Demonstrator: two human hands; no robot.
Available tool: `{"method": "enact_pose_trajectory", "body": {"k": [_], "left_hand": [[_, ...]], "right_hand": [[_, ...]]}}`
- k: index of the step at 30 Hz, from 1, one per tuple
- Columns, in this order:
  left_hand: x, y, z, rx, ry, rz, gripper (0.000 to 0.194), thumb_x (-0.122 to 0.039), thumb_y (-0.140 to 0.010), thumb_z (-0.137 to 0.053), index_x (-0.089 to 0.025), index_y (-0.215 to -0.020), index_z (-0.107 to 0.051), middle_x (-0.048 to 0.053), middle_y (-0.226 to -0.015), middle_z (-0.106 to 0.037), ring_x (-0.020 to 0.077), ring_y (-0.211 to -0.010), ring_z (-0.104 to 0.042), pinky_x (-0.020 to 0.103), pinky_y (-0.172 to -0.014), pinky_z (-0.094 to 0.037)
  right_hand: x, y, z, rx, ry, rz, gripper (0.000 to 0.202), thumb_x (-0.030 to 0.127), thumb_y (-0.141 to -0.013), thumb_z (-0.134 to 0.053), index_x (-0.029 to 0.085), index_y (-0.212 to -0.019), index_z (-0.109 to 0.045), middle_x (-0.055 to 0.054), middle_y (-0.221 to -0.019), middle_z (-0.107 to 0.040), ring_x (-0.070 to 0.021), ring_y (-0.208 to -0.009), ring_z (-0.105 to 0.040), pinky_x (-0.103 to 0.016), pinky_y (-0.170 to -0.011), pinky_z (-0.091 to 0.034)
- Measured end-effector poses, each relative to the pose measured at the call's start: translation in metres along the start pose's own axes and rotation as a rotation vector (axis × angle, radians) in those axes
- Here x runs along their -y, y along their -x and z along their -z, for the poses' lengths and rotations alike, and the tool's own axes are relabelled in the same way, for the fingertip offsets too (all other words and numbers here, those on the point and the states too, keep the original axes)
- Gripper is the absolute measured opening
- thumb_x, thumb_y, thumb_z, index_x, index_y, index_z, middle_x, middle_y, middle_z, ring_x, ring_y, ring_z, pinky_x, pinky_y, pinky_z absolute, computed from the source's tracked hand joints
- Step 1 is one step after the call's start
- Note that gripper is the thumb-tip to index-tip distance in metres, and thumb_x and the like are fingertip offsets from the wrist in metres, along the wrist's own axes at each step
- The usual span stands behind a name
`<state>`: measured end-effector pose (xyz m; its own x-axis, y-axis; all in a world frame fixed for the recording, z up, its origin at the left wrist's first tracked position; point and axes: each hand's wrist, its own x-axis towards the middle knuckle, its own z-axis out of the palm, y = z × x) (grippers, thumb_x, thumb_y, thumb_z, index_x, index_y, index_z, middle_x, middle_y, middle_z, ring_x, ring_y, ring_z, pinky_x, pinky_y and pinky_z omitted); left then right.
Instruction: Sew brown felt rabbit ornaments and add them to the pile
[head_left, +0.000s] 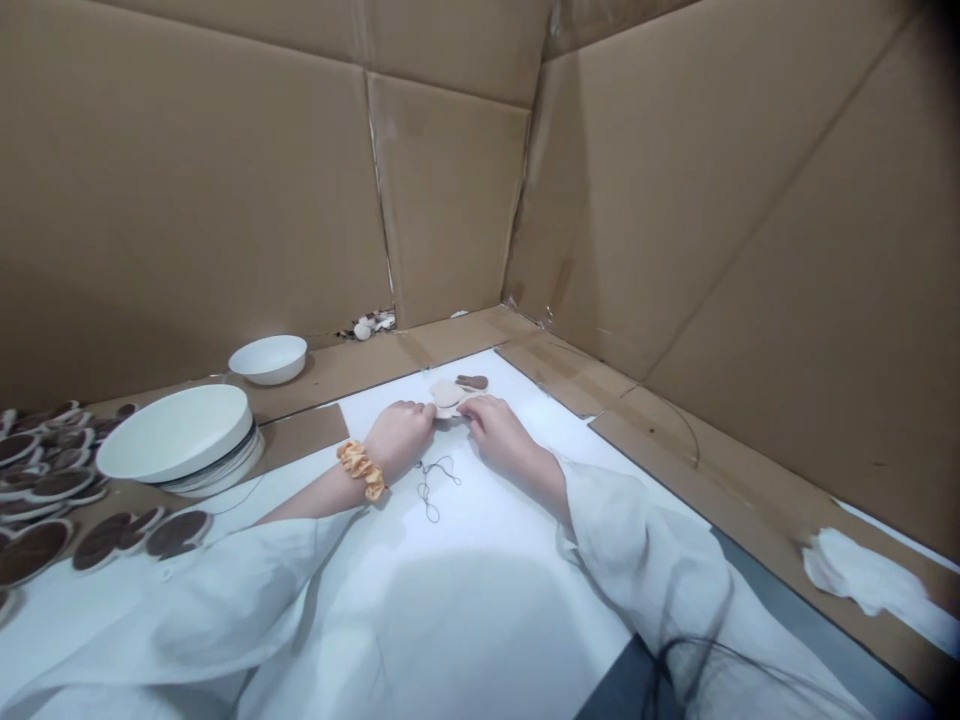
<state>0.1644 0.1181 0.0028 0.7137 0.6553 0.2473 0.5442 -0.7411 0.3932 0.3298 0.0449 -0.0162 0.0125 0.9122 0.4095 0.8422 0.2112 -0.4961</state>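
My left hand, with an orange scrunchie on its wrist, is closed at the left edge of a pale beige flat piece. The fingers of my right hand pinch the same piece from the right. It is small, and its lower edge is partly covered by my fingertips. Just beyond it lies a small brown piece; whether the two are joined I cannot tell. A thin dark cord lies in loops on the white surface, nearer to me than my hands.
Many brown, pale-rimmed flat pieces are piled at the left. Next to them stand a stack of white plates or bowls and a small white bowl. Cardboard walls rise behind and at the right. A crumpled white tissue lies right.
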Motion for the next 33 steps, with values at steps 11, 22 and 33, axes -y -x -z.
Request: {"method": "enact_pose_trajectory", "body": {"k": [11,22,33], "left_hand": [[-0.004,0.074,0.03,-0.155,0.597,0.428,0.027,-0.031,-0.079,-0.038,-0.012,-0.086,-0.056,0.007,-0.073,-0.066,0.0185,-0.067,-0.066,0.025,-0.056,-0.048],[-0.011,0.146,0.05,-0.286,0.471,0.365,0.015,-0.031,-0.08,-0.049,-0.019,-0.089,-0.053,0.0,-0.077,-0.063,0.014,-0.067,-0.054,0.025,-0.062,-0.04],[0.051,0.203,0.069,-0.308,-0.365,0.395,0.029,-0.025,-0.084,-0.04,-0.014,-0.108,-0.051,0.016,-0.115,-0.053,0.0297,-0.108,-0.045,0.044,-0.09,-0.035]], "right_hand": [[0.062,0.01,-0.004,0.122,-0.58,-0.096,0.029,0.034,-0.079,-0.055,0.017,-0.103,-0.054,-0.006,-0.095,-0.062,-0.0149,-0.081,-0.058,-0.026,-0.069,-0.045],[0.116,-0.003,-0.018,0.528,-0.56,0.075,0.01,0.023,-0.075,-0.055,0.017,-0.08,-0.061,-0.001,-0.074,-0.063,-0.0145,-0.068,-0.057,-0.025,-0.06,-0.043],[0.143,0.001,-0.08,0.669,-0.664,0.111,0.008,0.016,-0.082,-0.043,0.021,-0.084,-0.049,-0.002,-0.087,-0.066,-0.015,-0.074,-0.065,-0.025,-0.061,-0.044]]}}
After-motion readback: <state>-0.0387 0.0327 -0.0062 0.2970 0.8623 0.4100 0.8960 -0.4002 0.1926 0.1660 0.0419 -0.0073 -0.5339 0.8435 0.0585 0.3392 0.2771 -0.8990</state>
